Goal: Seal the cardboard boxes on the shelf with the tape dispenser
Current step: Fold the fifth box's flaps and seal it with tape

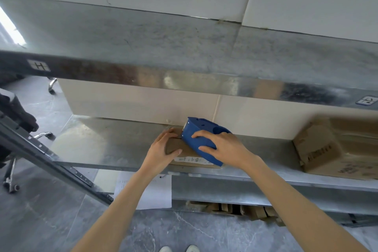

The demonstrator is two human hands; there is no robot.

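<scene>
- Head view: a small cardboard box (184,152) lies on the metal shelf (114,145), near its front edge.
- The left hand (161,149) grips the box's left end, thumb near, fingers far.
- The right hand (225,147) grasps the blue tape dispenser (202,129), which rests on the box's top.
- A larger cardboard box (331,149) sits well apart to the right.

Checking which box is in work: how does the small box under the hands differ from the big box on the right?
The small box is low and flat; the big box stands taller. The left hand grips the small box and the tape dispenser rests on it; the big box is untouched. Both are brown cardboard.
</scene>
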